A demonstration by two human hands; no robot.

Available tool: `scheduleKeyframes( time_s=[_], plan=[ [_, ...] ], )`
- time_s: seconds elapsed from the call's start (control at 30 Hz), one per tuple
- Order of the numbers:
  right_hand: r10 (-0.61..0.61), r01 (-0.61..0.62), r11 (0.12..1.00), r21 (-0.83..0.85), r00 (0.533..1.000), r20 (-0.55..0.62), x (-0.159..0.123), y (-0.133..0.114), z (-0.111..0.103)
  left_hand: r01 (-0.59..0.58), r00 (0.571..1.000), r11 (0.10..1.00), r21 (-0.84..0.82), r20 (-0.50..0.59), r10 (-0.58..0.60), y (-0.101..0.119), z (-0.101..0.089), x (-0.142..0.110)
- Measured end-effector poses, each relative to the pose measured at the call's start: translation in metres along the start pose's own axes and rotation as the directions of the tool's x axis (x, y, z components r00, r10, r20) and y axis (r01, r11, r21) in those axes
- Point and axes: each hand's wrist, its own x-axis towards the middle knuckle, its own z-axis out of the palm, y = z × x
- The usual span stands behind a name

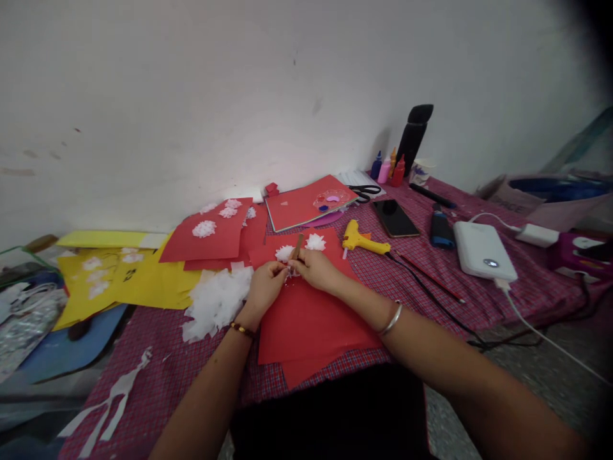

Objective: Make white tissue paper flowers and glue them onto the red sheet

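A brown stick point(299, 244) is pinched in the right hand point(312, 268) over red paper point(316, 326) at the bench's point(163, 358) front edge. By the left hand point(265, 285), white paper point(289, 273) is pinched.

Soft, rather dim light leaves the wall point(230, 96) grey, palest just above the desk point(177, 383). A faint shadow falls left of the black bottle point(414, 142). Darkness swallows the upper right corner; edges look stretched, and detail around the fingers point(274, 271) is soft.

A silver bangle point(393, 318) and beaded bracelet point(242, 329) are worn.
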Motion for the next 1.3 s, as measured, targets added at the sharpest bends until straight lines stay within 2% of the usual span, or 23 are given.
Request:
scheduleKeyframes(
  time_s=[0.13,0.2,0.3,0.37,0.47,0.57,0.67,0.73,0.77,0.83,0.9,0.97,1.03,1.1,1.2,1.3],
  plan=[
    [-0.04,0.041,0.993,-0.115,0.999,0.014,-0.001,-0.009,0.0,0.008,1.0,1.0,-0.024,-0.002,-0.008,-0.002,0.0,0.0],
    [-0.036,0.036,0.995,-0.095,0.999,0.007,-0.001,-0.01,0.0,0.007,1.0,1.0,-0.026,-0.004,-0.007,-0.002,-0.001,0.001],
    [0.056,-0.044,0.992,0.117,0.993,-0.105,0.002,-0.005,-0.004,0.0,1.0,1.0,-0.032,-0.01,0.0,-0.001,0.0,0.001],
    [0.163,-0.096,0.938,0.333,0.97,-0.18,0.005,0.0,-0.007,-0.001,1.0,0.999,-0.038,-0.016,0.0,0.002,0.002,0.0],
    [0.268,-0.155,0.808,0.569,0.956,-0.119,0.005,0.005,-0.011,0.01,1.0,0.998,-0.069,-0.022,-0.012,0.011,-0.005,-0.003],
    [0.306,-0.21,0.695,0.687,0.952,-0.018,0.002,0.005,-0.011,0.054,0.997,0.959,-0.278,-0.032,-0.066,0.022,-0.037,-0.012],
    [0.348,-0.265,0.63,0.73,0.937,0.04,0.0,0.004,-0.009,0.051,0.968,0.911,-0.41,-0.204,-0.146,0.028,-0.09,-0.028],
    [0.369,-0.288,0.614,0.735,0.928,0.055,0.0,0.005,-0.008,0.055,0.941,0.936,-0.346,-0.296,-0.164,0.027,-0.123,-0.043],
    [0.375,-0.292,0.605,0.741,0.925,0.059,0.0,0.005,-0.007,0.079,0.937,0.954,-0.29,-0.305,-0.17,0.024,-0.135,-0.05],
    [0.379,-0.292,0.589,0.754,0.923,0.062,0.0,0.006,-0.007,0.145,0.951,0.977,-0.156,-0.25,-0.181,0.016,-0.148,-0.065],
    [0.378,-0.292,0.583,0.758,0.924,0.065,0.0,0.007,-0.007,0.141,0.978,0.99,-0.016,-0.154,-0.142,0.009,-0.148,-0.078],
    [0.373,-0.29,0.582,0.76,0.926,0.068,-0.001,0.007,-0.007,0.056,0.997,0.988,0.143,-0.051,-0.049,0.007,-0.139,-0.091],
    [0.365,-0.285,0.582,0.762,0.928,0.069,-0.001,0.008,-0.007,-0.064,0.997,0.949,0.308,0.068,0.045,0.012,-0.127,-0.103],
    [0.358,-0.277,0.587,0.761,0.932,0.063,-0.002,0.009,-0.007,-0.166,0.977,0.878,0.45,0.198,0.083,0.021,-0.114,-0.113],
    [0.339,-0.264,0.608,0.749,0.939,0.057,-0.002,0.008,-0.006,-0.246,0.947,0.724,0.644,0.32,0.037,0.031,-0.097,-0.121],
    [0.343,-0.272,0.62,0.736,0.938,0.058,-0.002,0.007,-0.006,-0.297,0.919,0.594,0.747,0.392,-0.033,0.032,-0.083,-0.123]
  ],
)
